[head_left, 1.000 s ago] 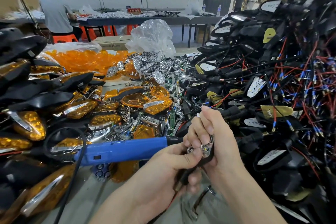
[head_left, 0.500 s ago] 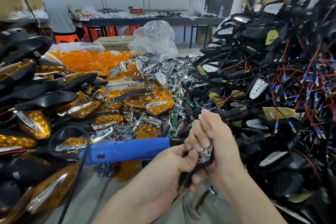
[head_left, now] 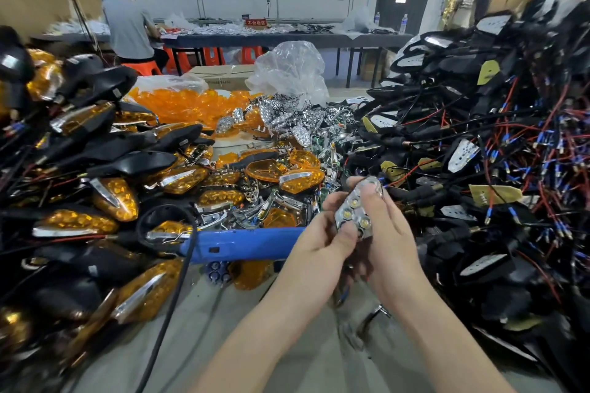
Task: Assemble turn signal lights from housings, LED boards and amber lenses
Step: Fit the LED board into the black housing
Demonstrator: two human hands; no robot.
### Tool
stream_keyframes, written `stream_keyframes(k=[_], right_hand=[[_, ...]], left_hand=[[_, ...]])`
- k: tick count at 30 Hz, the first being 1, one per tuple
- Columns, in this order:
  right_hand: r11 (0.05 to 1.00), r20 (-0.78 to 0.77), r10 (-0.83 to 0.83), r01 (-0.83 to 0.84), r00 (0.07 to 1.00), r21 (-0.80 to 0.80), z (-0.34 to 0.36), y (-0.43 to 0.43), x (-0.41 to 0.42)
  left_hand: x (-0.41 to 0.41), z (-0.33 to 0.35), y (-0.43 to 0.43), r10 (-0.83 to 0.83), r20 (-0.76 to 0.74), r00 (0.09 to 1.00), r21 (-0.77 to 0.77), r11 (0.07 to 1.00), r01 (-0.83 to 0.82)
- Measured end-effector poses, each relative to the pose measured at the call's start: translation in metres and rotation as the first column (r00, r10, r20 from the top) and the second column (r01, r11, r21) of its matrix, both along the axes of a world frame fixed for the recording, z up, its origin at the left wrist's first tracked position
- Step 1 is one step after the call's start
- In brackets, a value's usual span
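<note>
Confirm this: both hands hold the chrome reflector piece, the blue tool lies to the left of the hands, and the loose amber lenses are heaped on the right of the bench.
Not quite. The head view shows the loose amber lenses heaped at the back left; wired black housings fill the right. Otherwise correct: the left hand and right hand hold the chrome reflector piece, and the blue tool lies to their left.

Chrome reflector piece (head_left: 357, 208) pinched between left hand (head_left: 322, 242) and right hand (head_left: 391, 233), above cluttered workbench (head_left: 287, 360).

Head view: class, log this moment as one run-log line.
left hand: holds chrome reflector | right hand: holds same reflector | blue tool: lying on bench | step: reflector in hand, no lens fitted
</note>
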State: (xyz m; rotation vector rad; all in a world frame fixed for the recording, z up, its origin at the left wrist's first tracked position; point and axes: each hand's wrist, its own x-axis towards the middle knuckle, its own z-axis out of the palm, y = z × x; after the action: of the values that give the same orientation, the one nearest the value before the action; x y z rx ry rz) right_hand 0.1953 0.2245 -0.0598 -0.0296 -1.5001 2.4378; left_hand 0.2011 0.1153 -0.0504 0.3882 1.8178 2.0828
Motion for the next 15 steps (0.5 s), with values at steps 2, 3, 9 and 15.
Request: stream_keyframes(k=[2, 3, 9, 15], right_hand=[[0.999, -0.007, -0.033, 0.033, 0.999, 0.030, -0.002, -0.006, 0.002], [0.998, -0.011, -0.055, 0.055, 0.998, 0.026, -0.002, -0.008, 0.003], [0.974, -0.079, -0.207, 0.197, 0.975, -0.115, 0.036, 0.012, 0.004], [0.962, -0.176, -0.245, 0.217, 0.953, -0.163, 0.093, 0.029, 0.016]], left_hand=[[0.005, 0.002, -0.006, -0.017, -0.096, 0.995, -0.073, 0.997, 0.010], [0.006, 0.002, -0.011, -0.018, -0.160, 0.987, -0.133, 0.991, -0.004], [0.007, 0.002, -0.073, 0.063, -0.398, 0.915, -0.393, 0.890, -0.232], [0.022, -0.017, -0.098, 0.062, -0.413, 0.908, -0.483, 0.831, -0.276]])
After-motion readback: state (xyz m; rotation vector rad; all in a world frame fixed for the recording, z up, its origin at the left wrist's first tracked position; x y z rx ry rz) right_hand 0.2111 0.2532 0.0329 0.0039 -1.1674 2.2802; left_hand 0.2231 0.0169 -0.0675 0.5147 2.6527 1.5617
